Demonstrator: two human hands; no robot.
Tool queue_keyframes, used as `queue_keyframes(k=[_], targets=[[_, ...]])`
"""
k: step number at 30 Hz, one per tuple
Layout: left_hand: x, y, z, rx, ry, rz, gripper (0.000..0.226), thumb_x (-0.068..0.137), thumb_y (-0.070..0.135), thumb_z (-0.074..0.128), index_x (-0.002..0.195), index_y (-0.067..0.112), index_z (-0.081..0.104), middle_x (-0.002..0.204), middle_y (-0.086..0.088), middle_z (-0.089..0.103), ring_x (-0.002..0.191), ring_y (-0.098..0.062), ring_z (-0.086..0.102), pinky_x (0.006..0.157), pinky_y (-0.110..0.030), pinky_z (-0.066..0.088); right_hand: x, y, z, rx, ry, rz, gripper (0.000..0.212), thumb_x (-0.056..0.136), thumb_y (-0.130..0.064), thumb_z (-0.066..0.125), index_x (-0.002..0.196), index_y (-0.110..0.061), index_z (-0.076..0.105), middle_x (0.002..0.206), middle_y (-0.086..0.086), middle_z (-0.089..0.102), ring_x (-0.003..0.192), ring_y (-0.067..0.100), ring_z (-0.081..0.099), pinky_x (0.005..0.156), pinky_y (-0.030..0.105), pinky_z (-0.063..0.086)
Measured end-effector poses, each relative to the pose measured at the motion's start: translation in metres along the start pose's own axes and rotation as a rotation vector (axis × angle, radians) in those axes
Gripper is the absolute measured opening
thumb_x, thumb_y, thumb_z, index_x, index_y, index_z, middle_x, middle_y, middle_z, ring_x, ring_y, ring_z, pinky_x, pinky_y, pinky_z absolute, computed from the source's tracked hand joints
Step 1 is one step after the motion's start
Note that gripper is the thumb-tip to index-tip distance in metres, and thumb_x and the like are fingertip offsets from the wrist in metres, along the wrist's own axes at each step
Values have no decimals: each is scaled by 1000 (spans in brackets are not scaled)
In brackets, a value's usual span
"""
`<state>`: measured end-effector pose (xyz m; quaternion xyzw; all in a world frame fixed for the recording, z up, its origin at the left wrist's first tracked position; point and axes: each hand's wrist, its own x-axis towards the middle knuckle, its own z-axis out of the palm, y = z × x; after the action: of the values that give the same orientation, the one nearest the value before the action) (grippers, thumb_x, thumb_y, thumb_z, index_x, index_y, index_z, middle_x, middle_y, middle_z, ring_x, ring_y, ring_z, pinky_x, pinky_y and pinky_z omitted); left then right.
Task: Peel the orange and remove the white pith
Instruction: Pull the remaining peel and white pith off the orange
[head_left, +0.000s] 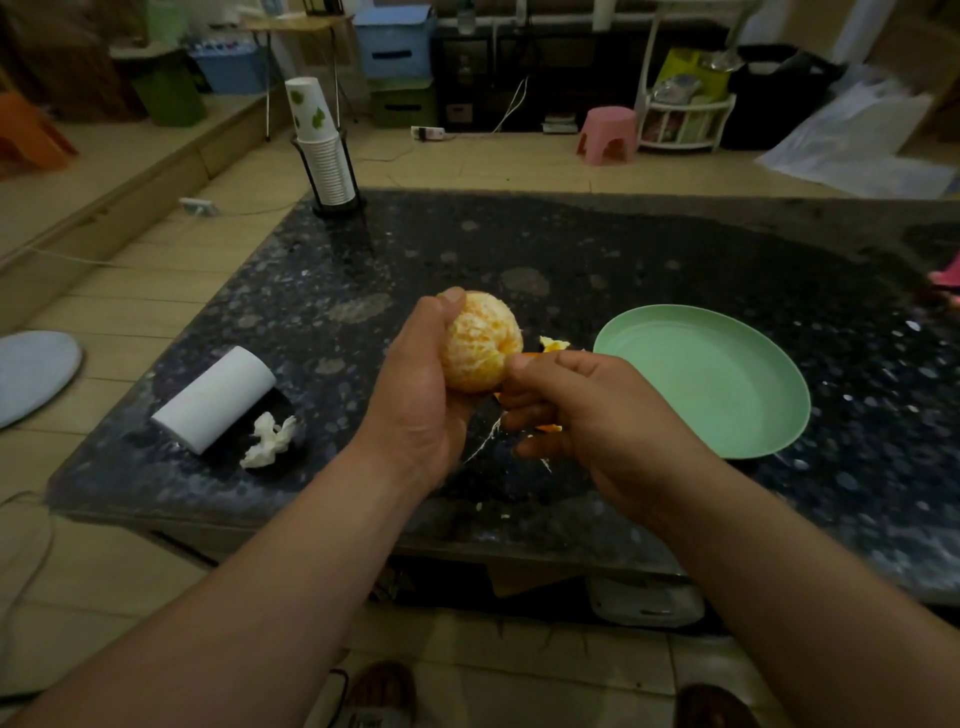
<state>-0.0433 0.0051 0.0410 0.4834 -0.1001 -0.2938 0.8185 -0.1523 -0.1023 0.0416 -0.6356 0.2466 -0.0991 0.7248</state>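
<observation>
Beside the plate rim (602, 338), peeled orange (480, 345)

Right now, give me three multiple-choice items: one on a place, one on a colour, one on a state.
1. Where does the white paper roll lie? A) on the floor B) on the dark speckled stone table, left of the left hand C) on a stool
2. What colour is the round plate? A) pink B) blue C) pale green
3. What state is the orange fruit gripped by the left hand? A) unpeeled B) mostly peeled, white pith still on it C) cut in halves

Answers: 1 B, lying beside a crumpled tissue; 2 C, plainly pale green; 3 B, segments show under pith, right hand holds torn orange peel.
</observation>
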Motion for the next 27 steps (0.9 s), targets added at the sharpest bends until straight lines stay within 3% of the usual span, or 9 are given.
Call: queue_keyframes(k=[13, 16, 19, 27], targets=[[-1, 2, 2, -34, -1, -13, 23, 107, 35, 54, 104, 17, 68, 111, -17, 68, 94, -25, 67, 76, -36, 58, 0, -1, -1, 22, -12, 0, 26, 104, -26, 66, 99, -3, 77, 84, 4, 76, 80, 17, 72, 67, 32, 61], [-1, 3, 1, -34, -6, -8, 24, 107, 34, 54, 107, 15, 68, 110, -16, 69, 92, -23, 69, 76, -35, 60, 0, 0, 0, 15, -9, -10, 30, 103, -32, 67, 98, -5, 77, 82, 2, 76, 80, 15, 73, 68, 32, 61], [0, 1, 0, -18, -1, 5, 23, 106, 35, 56, 110, 15, 67, 115, -17, 67, 96, -25, 68, 79, -38, 58, 1, 3, 0, 4, -8, -10, 22, 103, -25, 68, 99, -5, 77, 86, 3, 77, 81, 15, 73, 68, 32, 61], [4, 0, -2, 83, 1, 97, 35, 89, 39, 60, 113, 15, 69, 110, -11, 70, 97, -24, 68, 76, -37, 57, -2, 0, -3, 5, 5, -12, 12, 99, -17, 72, 97, -6, 76, 93, 9, 78, 79, 16, 75, 63, 30, 59]])
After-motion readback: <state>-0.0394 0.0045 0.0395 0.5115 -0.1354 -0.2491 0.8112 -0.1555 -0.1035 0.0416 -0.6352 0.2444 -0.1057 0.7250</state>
